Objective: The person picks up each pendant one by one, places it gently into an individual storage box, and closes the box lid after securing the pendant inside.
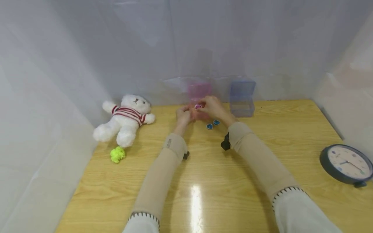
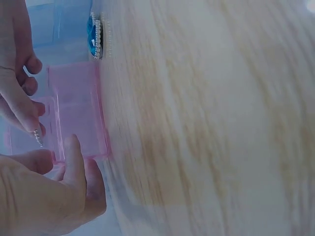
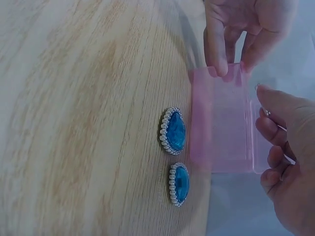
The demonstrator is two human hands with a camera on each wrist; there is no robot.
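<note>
A pink translucent plastic box (image 3: 224, 123) with its lid raised stands at the back of the table. My left hand (image 1: 183, 116) grips the near left end of this box, fingers on one wall and thumb at the rim. Over the box opening, my right hand (image 1: 215, 108) pinches a pink gem (image 1: 198, 106) with a silver beaded edge between thumb and fingertips. In the right wrist view that gem is mostly hidden behind the fingers. Two blue gems, one (image 3: 174, 132) beside the other (image 3: 180, 184), lie on the table in front of the box, both edged with silver beads.
A blue translucent box (image 1: 242, 109), lid up, stands right of the pink one. At the left a white teddy bear (image 1: 126, 118) leans by the wall, with a yellow-green fluffy ball (image 1: 118, 154) near its feet. A round clock (image 1: 348, 163) lies at the right.
</note>
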